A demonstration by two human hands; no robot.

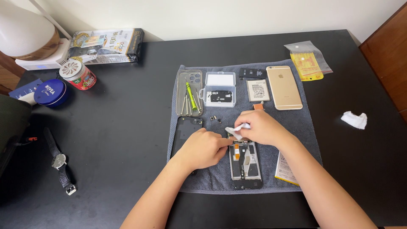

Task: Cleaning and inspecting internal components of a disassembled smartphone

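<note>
On the grey towel (271, 169) spread across the black worktop (110, 127), I am seeing both hands working over an opened smartphone chassis with exposed internals (244, 163). My right hand (260, 127) is pinching a small white wipe (236, 129) between thumb and fingertips, pressing it at the top end of the chassis. My left hand (203, 148) is curling loosely, its fingertips touching the upper left edge of the chassis; I cannot tell whether it is gripping anything.

Just left of the left hand, a black phone back cover (185, 131) is lying flat on the towel. Further up, a clear phone case (188, 93) is holding a green-handled screwdriver (191, 96) and thin metal tools. Beside it, a small clear plastic box (219, 90) is containing a dark part. A flat grey battery (257, 90) and a gold smartphone lying face down (284, 87) are sitting at the towel's upper right. A crumpled white tissue (354, 119) is resting on the worktop well apart, to the right. A black-strapped wristwatch (59, 161) is lying far left.
</note>
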